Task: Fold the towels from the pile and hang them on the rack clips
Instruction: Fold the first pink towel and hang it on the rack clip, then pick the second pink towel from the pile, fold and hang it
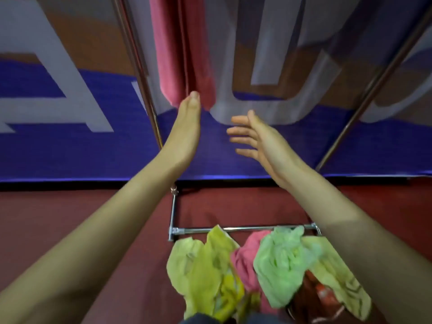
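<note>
A folded pink towel (180,54) hangs down from the top of the view, between the rack's upright poles (138,66). My left hand (188,122) reaches up with straight fingers, its fingertips at the towel's lower edge. My right hand (257,139) is raised beside it, fingers spread and straight, holding nothing, a little right of the towel. The pile of towels (245,265) lies low in front of me: yellow, light green and pink ones heaped together. The clips are out of sight above the frame.
The rack's chrome base bars (233,229) lie on the dark red floor (70,218) behind the pile. A large purple, white and brown banner (70,148) stands behind the rack. A second slanted pole (364,101) rises at the right.
</note>
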